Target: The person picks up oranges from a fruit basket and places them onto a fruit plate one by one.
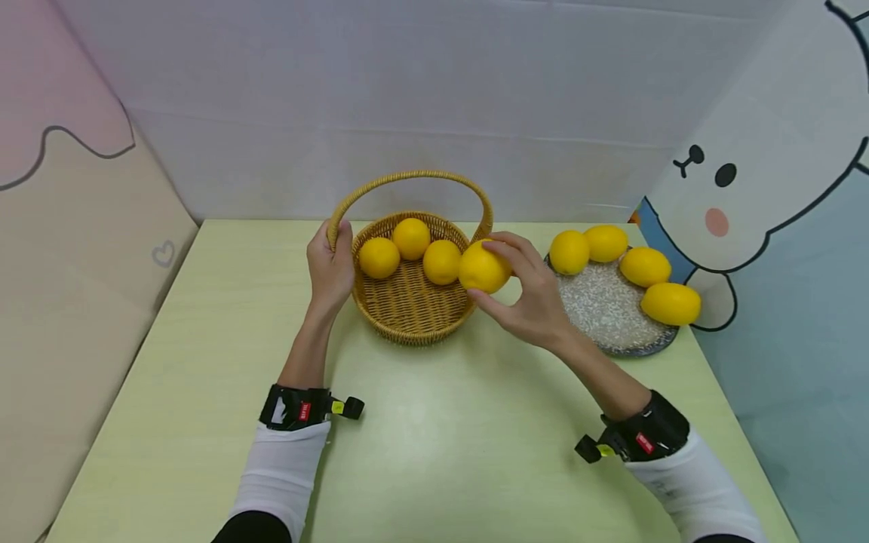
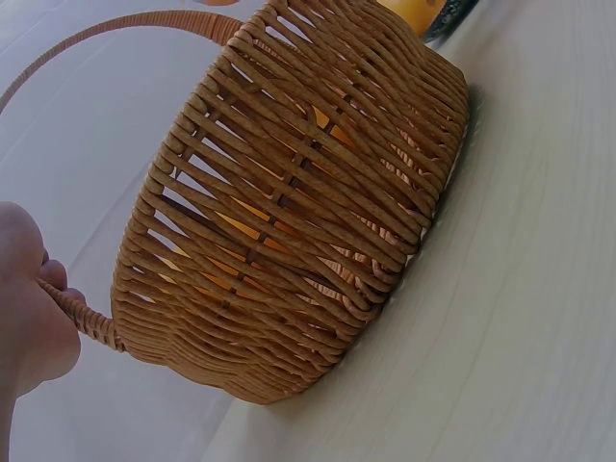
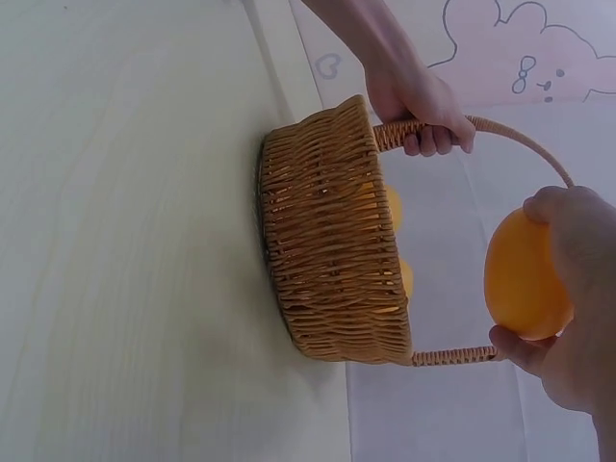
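Note:
A round wicker basket (image 1: pixel 414 311) stands on the table with three lemons inside it, toward its far side. My left hand (image 1: pixel 330 265) grips the left side of its tall handle (image 1: pixel 414 175), fingers wrapped round the cane in the right wrist view. Between the thumb and fingers of my right hand (image 1: pixel 536 305) is another lemon (image 1: pixel 484 268), at the basket's right rim in the head view. The right wrist view shows this lemon (image 3: pixel 525 274) above the rim, near the handle. Woven side strips (image 2: pixel 289 192) fill most of the left wrist view.
Right of the basket lies a round speckled grey plate (image 1: pixel 597 309), with several lemons (image 1: pixel 645 266) along its far and right edges. The pale table (image 1: pixel 407 437) meets a white backdrop (image 1: pixel 407 98) behind the basket. A panel with a cartoon figure stands at the right.

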A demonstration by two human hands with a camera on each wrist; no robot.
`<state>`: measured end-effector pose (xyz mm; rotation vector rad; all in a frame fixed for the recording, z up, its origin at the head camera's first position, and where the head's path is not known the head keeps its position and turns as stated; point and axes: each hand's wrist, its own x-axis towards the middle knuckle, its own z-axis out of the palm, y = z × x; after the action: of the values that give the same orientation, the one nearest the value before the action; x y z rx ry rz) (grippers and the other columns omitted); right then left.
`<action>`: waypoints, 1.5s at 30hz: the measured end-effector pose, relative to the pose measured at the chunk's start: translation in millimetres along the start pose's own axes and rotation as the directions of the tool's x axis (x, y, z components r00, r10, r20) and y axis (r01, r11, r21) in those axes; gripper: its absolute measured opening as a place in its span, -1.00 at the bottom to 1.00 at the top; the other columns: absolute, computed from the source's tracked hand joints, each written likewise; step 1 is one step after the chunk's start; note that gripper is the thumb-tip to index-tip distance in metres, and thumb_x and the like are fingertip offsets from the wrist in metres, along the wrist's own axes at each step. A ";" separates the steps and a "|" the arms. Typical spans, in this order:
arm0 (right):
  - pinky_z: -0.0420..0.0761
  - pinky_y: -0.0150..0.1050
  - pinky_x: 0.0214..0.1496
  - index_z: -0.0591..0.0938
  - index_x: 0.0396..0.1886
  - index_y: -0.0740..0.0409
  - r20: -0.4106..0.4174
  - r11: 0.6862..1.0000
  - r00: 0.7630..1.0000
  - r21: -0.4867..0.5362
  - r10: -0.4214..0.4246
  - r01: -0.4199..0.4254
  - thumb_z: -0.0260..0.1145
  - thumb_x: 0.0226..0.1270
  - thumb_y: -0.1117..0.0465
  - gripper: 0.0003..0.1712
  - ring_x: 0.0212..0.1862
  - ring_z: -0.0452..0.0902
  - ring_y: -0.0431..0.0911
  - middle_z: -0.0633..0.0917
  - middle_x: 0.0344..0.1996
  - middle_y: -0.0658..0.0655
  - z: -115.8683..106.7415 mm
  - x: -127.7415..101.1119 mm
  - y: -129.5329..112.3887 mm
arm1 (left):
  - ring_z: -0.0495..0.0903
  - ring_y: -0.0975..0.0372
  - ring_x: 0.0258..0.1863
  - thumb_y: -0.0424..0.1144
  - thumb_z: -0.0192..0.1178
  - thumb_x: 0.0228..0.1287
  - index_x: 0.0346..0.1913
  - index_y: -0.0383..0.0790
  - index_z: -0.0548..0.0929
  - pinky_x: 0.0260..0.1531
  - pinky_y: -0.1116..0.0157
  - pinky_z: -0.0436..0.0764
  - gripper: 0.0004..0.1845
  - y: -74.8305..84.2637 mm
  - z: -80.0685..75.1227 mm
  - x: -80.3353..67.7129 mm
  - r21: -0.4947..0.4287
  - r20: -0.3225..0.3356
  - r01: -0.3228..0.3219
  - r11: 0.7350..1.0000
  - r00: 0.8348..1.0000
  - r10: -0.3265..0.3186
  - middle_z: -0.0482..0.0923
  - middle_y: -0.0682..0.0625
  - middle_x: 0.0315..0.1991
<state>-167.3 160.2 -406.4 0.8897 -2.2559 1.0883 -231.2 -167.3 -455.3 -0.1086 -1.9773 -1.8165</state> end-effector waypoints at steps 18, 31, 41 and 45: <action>0.50 -0.69 0.22 0.66 0.43 0.31 -0.077 0.986 0.990 -0.114 0.115 -0.123 0.75 0.19 0.31 -0.20 0.28 0.66 0.27 0.65 0.41 0.39 -38.3 -19.8 23.9 | 0.10 0.39 -0.64 -0.04 0.06 0.86 -0.39 -0.01 0.37 -0.63 0.44 0.04 -0.55 -0.3 -0.3 -0.1 0.023 -0.014 -0.012 1.000 1.000 0.013 0.17 0.23 -0.60; 0.51 -0.74 0.19 0.63 0.45 0.31 -0.146 0.954 0.960 -0.151 0.239 -0.260 0.74 0.20 0.31 -0.18 0.34 0.63 0.21 0.63 0.44 0.38 -70.4 -38.1 45.3 | 0.08 0.38 -0.65 -0.09 0.05 0.87 -0.39 -0.03 0.36 -0.64 0.43 0.04 -0.56 0.9 0.8 0.3 0.015 -0.007 -0.016 1.000 1.000 0.016 0.17 0.19 -0.60; 0.52 -0.77 0.12 0.62 0.47 0.30 -0.210 0.927 0.931 -0.170 0.298 -0.335 0.72 0.23 0.35 -0.19 0.30 0.53 -0.21 0.65 0.42 0.35 -94.2 -49.2 56.7 | 0.09 0.38 -0.65 -0.04 0.05 0.87 -0.39 -0.02 0.37 -0.64 0.43 0.03 -0.55 0.6 0.7 -0.3 0.025 -0.004 -0.017 1.000 1.000 0.017 0.17 0.21 -0.60; 0.51 -0.78 0.11 0.61 0.48 0.31 -0.223 0.917 0.924 -0.186 0.310 -0.352 0.69 0.25 0.33 -0.20 0.32 0.46 -0.34 0.65 0.43 0.37 -103.1 -51.6 57.9 | 0.09 0.38 -0.66 -0.02 0.05 0.86 -0.38 -0.01 0.38 -0.65 0.43 0.03 -0.55 0.4 0.3 0.1 0.029 -0.006 -0.019 0.999 1.000 0.019 0.17 0.22 -0.60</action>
<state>-160.5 289.0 -410.4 0.3006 -2.3590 0.9828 -231.3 -167.0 -454.9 -0.1119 -1.9908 -1.7736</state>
